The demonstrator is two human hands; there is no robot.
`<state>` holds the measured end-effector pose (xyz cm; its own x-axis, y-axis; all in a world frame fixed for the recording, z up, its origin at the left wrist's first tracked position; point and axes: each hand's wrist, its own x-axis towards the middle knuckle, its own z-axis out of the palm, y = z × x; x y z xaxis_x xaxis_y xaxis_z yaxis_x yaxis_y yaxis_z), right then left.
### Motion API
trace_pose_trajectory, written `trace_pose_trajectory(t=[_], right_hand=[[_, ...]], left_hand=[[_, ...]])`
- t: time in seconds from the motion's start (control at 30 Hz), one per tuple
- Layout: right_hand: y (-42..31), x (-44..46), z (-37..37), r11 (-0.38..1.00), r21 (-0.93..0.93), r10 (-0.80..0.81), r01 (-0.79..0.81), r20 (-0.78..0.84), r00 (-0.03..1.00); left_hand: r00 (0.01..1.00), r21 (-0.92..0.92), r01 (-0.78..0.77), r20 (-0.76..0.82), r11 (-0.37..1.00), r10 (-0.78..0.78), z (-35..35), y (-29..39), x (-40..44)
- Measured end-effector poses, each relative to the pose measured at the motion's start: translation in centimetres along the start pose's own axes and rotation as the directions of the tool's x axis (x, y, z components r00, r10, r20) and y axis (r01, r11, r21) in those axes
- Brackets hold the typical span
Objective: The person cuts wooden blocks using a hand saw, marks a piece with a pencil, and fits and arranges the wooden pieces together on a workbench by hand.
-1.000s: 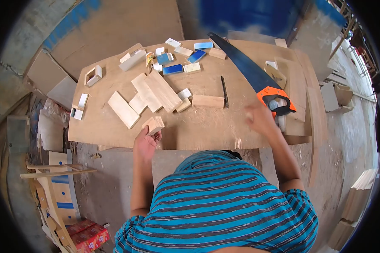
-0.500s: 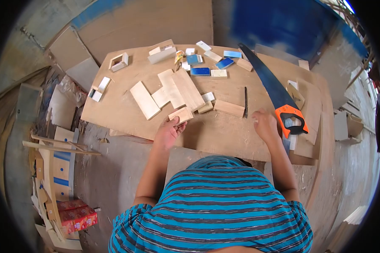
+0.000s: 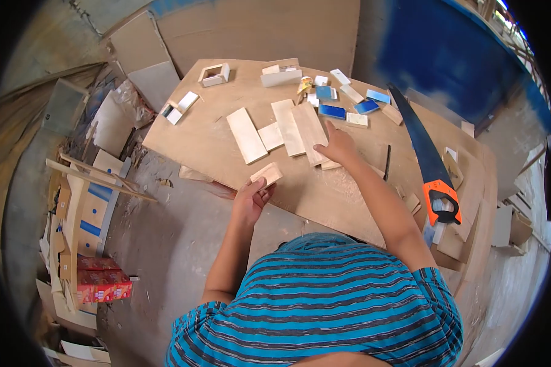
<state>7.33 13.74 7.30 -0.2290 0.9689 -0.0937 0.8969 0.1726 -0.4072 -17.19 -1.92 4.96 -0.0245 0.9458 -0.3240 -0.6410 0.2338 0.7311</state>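
Note:
My left hand (image 3: 251, 200) is closed around a small wooden block (image 3: 267, 175), thumb on top, at the near edge of the table. My right hand (image 3: 338, 145) reaches over the table, thumb and forefinger spread at the right edge of a pale wooden board (image 3: 310, 131); whether it presses on the board I cannot tell. Beside that board lie a second long board (image 3: 288, 127), a short piece (image 3: 270, 136) and a separate plank (image 3: 247, 135). My right palm and forearm hide part of the wood beneath them.
A handsaw (image 3: 441, 199) with an orange handle lies at the right of the table (image 3: 196, 144). A thin dark stick (image 3: 387, 163) lies near my forearm. Blue-painted blocks (image 3: 332, 112) and white ones are scattered at the back. A small wooden frame (image 3: 214, 74) sits far left.
My right hand has moved from beside the saw, up and left to the boards. My left hand still holds the block, now lower and apart from the boards. The view has shifted.

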Motion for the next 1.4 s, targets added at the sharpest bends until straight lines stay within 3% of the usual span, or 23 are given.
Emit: trace_pose_trajectory(t=[0.1, 0.2, 0.23, 0.3, 0.4, 0.5, 0.67, 0.8, 0.9, 1.0, 1.1, 1.2, 1.27, 1.33, 1.4], right_hand=[[-0.4, 0.7, 0.9, 0.999, -0.043, -0.017, 0.013, -0.099, 0.995], [-2.7, -0.6, 1.5, 0.922, -0.137, -0.387, 0.362, -0.298, 0.873], [-4.6, -1.7, 0.7, 0.858, 0.144, -0.462, 0.493, -0.202, 0.864], [-7.7, -3.6, 1.1, 0.692, 0.25, -0.683, 0.677, -0.076, 0.726], [-10.8, -5.6, 2.3, 0.67, 0.161, -0.738, 0.724, 0.036, 0.674], [-10.2, -4.4, 5.0, 0.706, 0.259, -0.674, 0.659, -0.039, 0.738], [-9.9, -5.2, 5.2, 0.777, 0.273, -0.602, 0.568, 0.056, 0.797], [-10.1, -7.8, 5.4, 0.843, 0.308, -0.495, 0.441, 0.127, 0.859], [-9.7, -9.9, 6.2, 0.851, 0.31, -0.467, 0.424, 0.077, 0.881], [-8.7, -11.1, 7.0, 0.796, 0.301, -0.522, 0.525, -0.097, 0.847], [-7.1, -10.2, 5.6, 0.809, 0.284, -0.511, 0.515, -0.094, 0.854], [-4.8, -7.8, 3.0, 0.854, 0.236, -0.464, 0.464, -0.058, 0.884], [-3.6, -6.4, 0.4, 0.93, 0.12, -0.324, 0.347, -0.176, 0.929], [-2.3, -4.7, -2.3, 0.957, -0.037, -0.29, 0.288, -0.118, 0.95], [-0.8, -3.5, -2.5, 0.934, -0.119, -0.347, 0.336, -0.09, 0.934]], left_hand=[[0.998, -0.05, -0.033, -0.05, 0.998, 0.031, -2.2, 1.0, -0.5], [0.99, -0.046, -0.082, -0.115, 0.996, 0.077, -2.7, 1.6, -1.1], [0.99, -0.002, -0.082, -0.118, 0.997, 0.081, -2.8, 1.6, -1.0], [0.989, 0.092, -0.072, -0.121, 0.993, 0.083, -2.9, 1.5, -0.5], [0.993, 0.176, -0.088, -0.062, 0.98, 0.101, -2.9, 0.9, 0.5], [0.999, 0.163, -0.038, 0.005, 0.986, 0.037, -2.4, 1.5, 0.5], [0.978, 0.294, -0.041, 0.205, 0.955, -0.022, -3.8, 1.5, 0.8], [0.971, 0.432, 0.043, 0.194, 0.901, -0.139, -5.4, 0.6, 0.9], [0.964, 0.487, 0.061, 0.196, 0.871, -0.178, -5.2, 0.6, -0.3], [0.939, 0.474, 0.077, 0.261, 0.877, -0.223, -5.1, 0.7, -0.6], [0.92, 0.45, 0.06, 0.321, 0.891, -0.225, -4.6, 0.2, 0.4], [0.925, 0.414, 0.025, 0.335, 0.91, -0.178, -3.4, -0.5, 1.4], [0.931, 0.388, 0.058, 0.313, 0.92, -0.191, -2.5, -0.4, 1.9], [0.936, 0.376, 0.081, 0.29, 0.923, -0.2, -2.1, -0.2, 2.2], [0.947, 0.384, 0.094, 0.25, 0.918, -0.202, -2.2, -0.1, 2.2]])
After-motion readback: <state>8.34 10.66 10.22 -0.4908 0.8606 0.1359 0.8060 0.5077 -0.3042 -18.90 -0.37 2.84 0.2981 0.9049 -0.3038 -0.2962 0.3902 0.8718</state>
